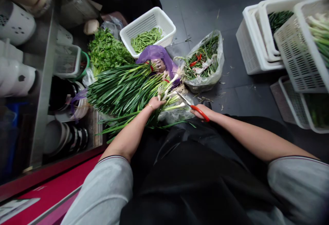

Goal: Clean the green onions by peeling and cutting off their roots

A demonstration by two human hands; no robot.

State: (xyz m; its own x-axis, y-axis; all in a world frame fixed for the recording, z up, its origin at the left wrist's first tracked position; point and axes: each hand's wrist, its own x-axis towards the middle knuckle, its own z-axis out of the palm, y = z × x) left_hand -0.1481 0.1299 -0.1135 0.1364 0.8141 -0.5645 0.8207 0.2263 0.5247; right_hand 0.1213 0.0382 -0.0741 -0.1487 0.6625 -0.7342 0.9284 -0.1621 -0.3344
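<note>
My left hand (155, 103) is closed around stalks of green garlic (169, 89), near their white bulbs and stringy roots. In my right hand (203, 111) is a pair of scissors (202, 112) with red handles. The metal blades point left, towards the bulbs; whether they touch a root I cannot tell. Beyond my left hand lies a big pile of long green leaves (115, 88) on the floor, with bundles tied in red bands. A purple bag (156, 52) lies under the far bundle. Loose bulbs lie between my hands on crumpled clear plastic.
A clear bag of trimmings (218, 64) stands beyond my right hand. Behind are a white basket (168, 26) of green pods and leafy greens (109, 52). White crates (252, 43) with green stalks stand at the right. A metal shelf (42, 91) with pots lines the left.
</note>
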